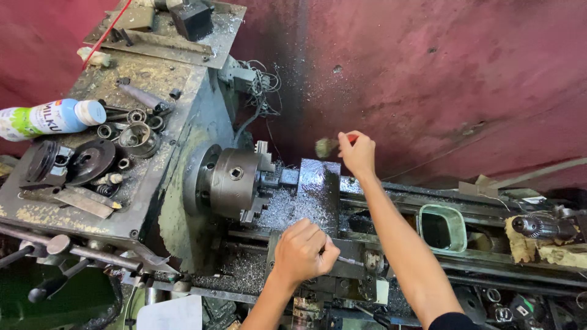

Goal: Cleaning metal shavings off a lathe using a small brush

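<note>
Right hand (pixel 358 153) is raised behind the lathe's cross slide (pixel 318 190), its fingers pinched around the red handle of a small brush (pixel 328 146) whose worn bristle head points left, towards the chuck (pixel 235 182). Left hand (pixel 302 252) is closed in a fist around a handle on the carriage (pixel 342 269), low in the view; what exactly is gripped is hidden by the fingers. Silvery metal chips (pixel 282 211) are heaped on the bed between the chuck and the cross slide, and more are scattered below the chuck. A short workpiece appears to be clamped in the chuck jaws, just beside the slide's near edge. On top of the headstock (pixel 110 183) loose rings, discs, a flat bar and a white bottle (pixel 46 119) lying on its side are spread out. A green-rimmed rectangular tub (pixel 443 228) sits on the bed to the right, with the tailstock spindle (pixel 529 226) beyond it. For brushing to be done well, the bristles are best kept low and swept away from the chuck jaws, so that chips are pushed off the slide and not into the ways; the brush handle should be held firmly yet lightly, and bare fingers kept clear of the sharp swarf and of the chuck. The carriage handle is best held steady meanwhile.
</note>
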